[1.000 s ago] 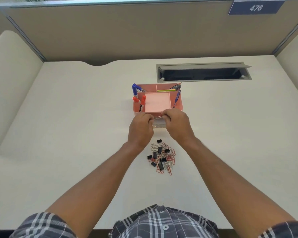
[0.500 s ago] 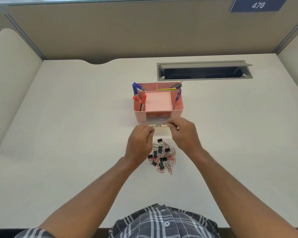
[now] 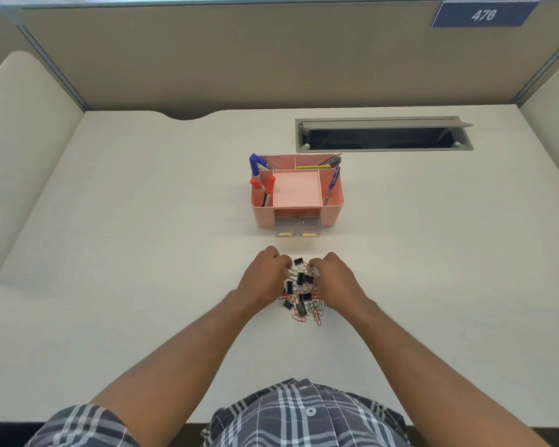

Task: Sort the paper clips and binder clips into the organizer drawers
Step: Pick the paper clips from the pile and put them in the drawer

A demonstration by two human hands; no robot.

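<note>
A pile of red and silver paper clips mixed with black binder clips (image 3: pixel 302 296) lies on the white desk. My left hand (image 3: pixel 262 275) presses against its left side and my right hand (image 3: pixel 334 279) against its right side. Both hands' fingers curl into the clips, and the fingertips are hidden among them. Behind the pile stands the pink organizer (image 3: pixel 262 217). Its clear lower drawer (image 3: pixel 297 229) is pulled out toward me, and one small clip shows inside it.
Blue and red markers (image 3: pixel 265 183) stand in the organizer's left slots. Pens and pencils (image 3: pixel 331 166) lean at its right and back. A grey cable slot (image 3: pixel 383 137) is sunk into the desk behind it. Partition walls enclose the desk on three sides.
Both hands let go of the drawer front and drew back toward me, dropping onto the two sides of the clip pile. The drawer stays pulled out.
</note>
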